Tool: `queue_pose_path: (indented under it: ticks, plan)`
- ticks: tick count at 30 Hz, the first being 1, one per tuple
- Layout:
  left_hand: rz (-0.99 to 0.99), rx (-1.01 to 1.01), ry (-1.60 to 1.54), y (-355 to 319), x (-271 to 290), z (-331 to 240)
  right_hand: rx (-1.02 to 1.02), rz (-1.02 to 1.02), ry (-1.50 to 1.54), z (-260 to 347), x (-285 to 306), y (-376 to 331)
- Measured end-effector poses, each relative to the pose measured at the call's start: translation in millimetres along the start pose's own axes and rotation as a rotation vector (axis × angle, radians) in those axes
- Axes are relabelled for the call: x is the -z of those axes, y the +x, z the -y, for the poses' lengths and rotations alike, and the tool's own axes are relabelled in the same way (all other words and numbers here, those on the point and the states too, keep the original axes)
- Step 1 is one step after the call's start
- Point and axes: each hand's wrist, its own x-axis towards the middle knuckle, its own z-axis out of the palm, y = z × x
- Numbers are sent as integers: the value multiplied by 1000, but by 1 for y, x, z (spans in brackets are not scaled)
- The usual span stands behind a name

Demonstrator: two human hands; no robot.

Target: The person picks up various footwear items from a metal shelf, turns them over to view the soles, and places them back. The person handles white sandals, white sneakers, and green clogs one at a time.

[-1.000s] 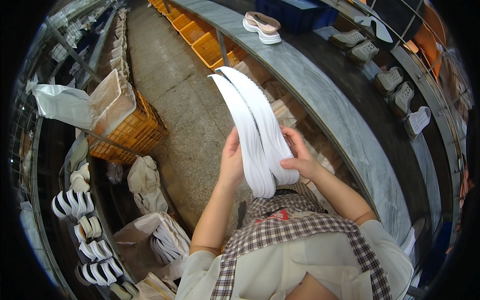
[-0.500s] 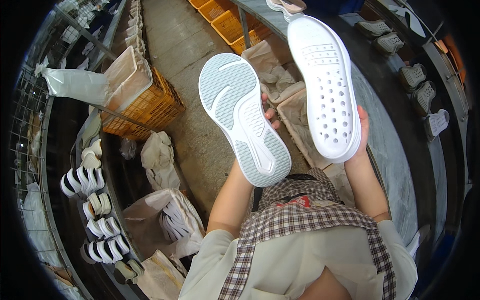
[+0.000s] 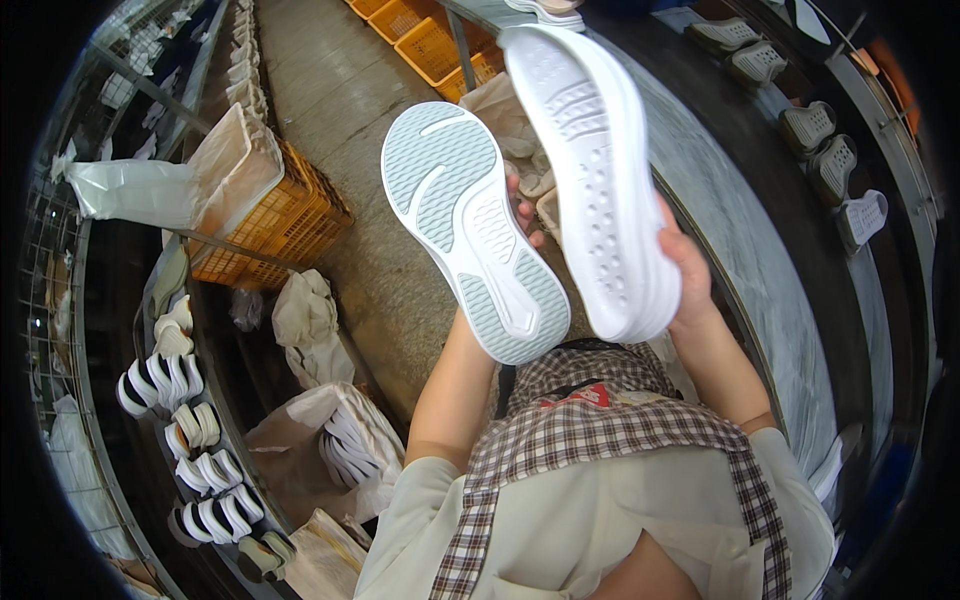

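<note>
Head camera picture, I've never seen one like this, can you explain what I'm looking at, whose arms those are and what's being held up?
This is a wide fisheye camera worn on a person's head, looking down, so straight edges bend near the rim. The two forearms rising from the lower edge are the wearer's own, above a checked apron.

The left hand holds up a shoe sole with pale green tread, its underside facing the camera. The right hand holds a plain white sole dotted with small holes.

Around them: a concrete floor, an orange crate on the left, bags of white soles, a wire rack of more soles, and a long grey bench on the right.
</note>
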Motion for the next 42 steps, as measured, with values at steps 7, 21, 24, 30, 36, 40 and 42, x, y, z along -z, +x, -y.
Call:
queue_pose_path:
  ticks: [7, 21, 24, 30, 36, 40, 42]
  plan:
    - [-273, 223, 287, -18, -9, 18, 106, 297, -783, -11, -7, 0]
    - [-141, 144, 560, -23, -23, 25, 109, 229, -628, -1, -11, -15]
    - [-91, 180, 610, -3, -6, 27, 69, 82, -560, 4, -7, -23]
    - [-5, 161, 900, 40, -16, 86, 172, -341, -1229, 22, 13, -59]
    - [433, 580, 1250, 23, -66, 173, 288, -860, -528, 49, 78, -114]
    - [562, 608, 1237, 21, -67, 192, 329, -753, -23, 95, 142, -210]
    - [590, 628, 1243, 23, -58, 191, 241, -881, 85, 115, 169, -262]
